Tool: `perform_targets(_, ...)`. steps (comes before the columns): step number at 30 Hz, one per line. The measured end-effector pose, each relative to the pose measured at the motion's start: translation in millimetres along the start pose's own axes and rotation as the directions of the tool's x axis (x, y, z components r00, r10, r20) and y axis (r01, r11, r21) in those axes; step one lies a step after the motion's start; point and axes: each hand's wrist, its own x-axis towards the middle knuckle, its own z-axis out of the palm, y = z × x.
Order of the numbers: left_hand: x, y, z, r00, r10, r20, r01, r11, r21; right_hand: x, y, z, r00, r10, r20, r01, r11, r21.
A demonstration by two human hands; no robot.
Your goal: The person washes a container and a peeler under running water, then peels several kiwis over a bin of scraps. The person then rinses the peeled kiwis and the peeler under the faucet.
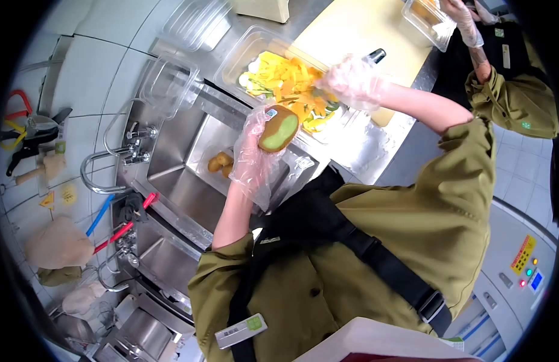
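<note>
- White wall tiles (98, 72) run down one side, beside a steel double-bowl sink (171, 202) with curved chrome taps (92, 172).
- Stainless-steel desk (382, 145) next to the sink, carrying a pale yellow cutting board (346, 27).
- Left hand (253, 148), in a clear plastic glove: its grip is wrapped around a brown, oval kiwi (282, 128) with a bare green patch and a small sticker. The kiwi is raised above the sink's edge, near the peelings.
- Right hand (355, 81), also gloved: its grip is closed on a tool with a black handle (378, 55); the working end cannot be made out.
- Clear rectangular plastic tub (230, 67) just beyond both hands, holding orange, yellow and green peelings (282, 75).
- Several small, brown, rounded items (219, 163) lie together in the nearer sink bowl.
- Co-worker's gloved hand (463, 21) at the upper right, beside another clear container (425, 27).
</note>
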Motion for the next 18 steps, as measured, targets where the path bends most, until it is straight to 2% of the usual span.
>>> perform_targets(1,0.6,5.9,-2.2,1.000,-0.007,0.019,0.006,0.999,0.032,3.2,0.8,-2.5,0.993,0.054,0.107,-0.068,0.989,0.133)
perform_targets(2,4.5,8.1,-0.1,0.998,0.055,-0.012,-0.052,0.983,0.177,4.5,3.2,-8.0,0.970,0.084,0.226,-0.141,0.958,0.250)
perform_targets(3,7.6,7.2,-3.3,0.999,0.033,-0.010,-0.031,0.978,0.205,5.6,-1.8,-17.1,0.933,0.094,0.348,-0.225,0.906,0.359)
perform_targets(4,12.5,7.9,-8.1,1.000,0.016,-0.005,-0.014,0.972,0.234,6.8,-8.1,-21.5,0.879,0.087,0.470,-0.181,0.970,0.160)
perform_targets(5,16.4,9.5,-10.1,1.000,-0.002,0.002,0.001,0.964,0.265,4.8,-4.2,-12.9,0.925,0.076,0.373,-0.189,0.942,0.278)
perform_targets(6,18.4,11.6,-6.4,0.998,-0.007,0.060,-0.006,0.977,0.215,5.1,0.3,-15.3,0.960,0.077,0.270,-0.182,0.902,0.391)
perform_targets(9,18.1,16.3,13.8,0.999,-0.051,-0.018,0.054,0.984,0.170,10.2,-10.1,-38.0,0.995,0.101,0.004,-0.091,0.871,0.482)
perform_targets(11,20.1,12.0,10.8,0.999,-0.026,0.032,0.019,0.979,0.205,14.7,-18.1,-49.8,0.953,-0.052,-0.299,0.152,0.934,0.322)
perform_targets(12,21.4,9.4,8.7,0.998,-0.013,0.059,-0.001,0.975,0.221,24.5,-25.3,-40.9,0.891,0.035,-0.453,0.147,0.921,0.360)
perform_targets(13,21.7,8.9,8.1,0.996,0.002,0.084,-0.022,0.972,0.236,25.1,-24.0,-29.3,0.915,0.127,-0.383,0.114,0.830,0.546)
perform_targets(14,19.6,10.5,11.6,0.999,0.020,0.032,-0.029,0.958,0.285,25.2,-16.2,-14.7,0.934,0.200,-0.296,0.073,0.704,0.706)
perform_targets(16,8.8,14.0,9.2,0.999,0.004,0.040,-0.012,0.979,0.202,24.5,3.2,15.3,0.955,0.286,-0.081,-0.030,0.364,0.931)
perform_targets(17,0.6,15.7,5.1,0.999,-0.009,0.042,0.002,0.987,0.160,23.8,7.9,25.5,0.955,0.293,0.038,-0.089,0.162,0.983)
perform_targets(18,-2.9,19.5,-5.6,0.996,-0.044,0.081,0.022,0.968,0.249,25.2,9.0,20.3,0.957,0.289,0.031,-0.105,0.245,0.964)
